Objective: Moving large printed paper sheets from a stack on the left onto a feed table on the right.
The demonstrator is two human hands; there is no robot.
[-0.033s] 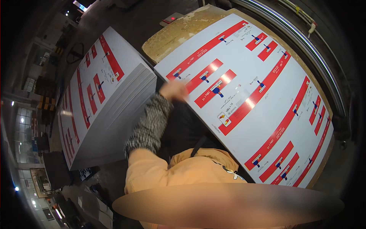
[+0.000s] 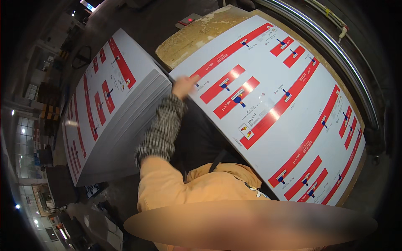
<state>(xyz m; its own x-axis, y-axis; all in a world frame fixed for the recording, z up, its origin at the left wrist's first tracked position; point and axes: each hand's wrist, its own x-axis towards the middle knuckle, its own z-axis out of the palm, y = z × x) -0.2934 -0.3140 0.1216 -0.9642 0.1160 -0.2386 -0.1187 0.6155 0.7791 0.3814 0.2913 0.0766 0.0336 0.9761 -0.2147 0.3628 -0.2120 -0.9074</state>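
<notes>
My left hand [image 2: 183,87] rests at the left edge of a large white printed sheet [image 2: 259,104] with red bands and small blue figures. Its fingers reach over the edge onto the print near a red band, stretched out and slightly blurred. The thumb's place is not clear. A black-and-white knitted sleeve cuff covers that forearm, below a tan upper sleeve. The sheet lies on top of a worn, yellowish board [image 2: 188,42]. My right hand does not show.
Left of my arm stands a tall stack of matching printed sheets [image 2: 121,121], its layered side facing me. A machine with a shiny metal roller [image 2: 310,25] runs along the far right. A small box with a red light [image 2: 189,20] sits beyond the board.
My left hand has shifted a little up and to the left along the sheet's edge, and its fingers show more plainly. The sheets look unmoved.
</notes>
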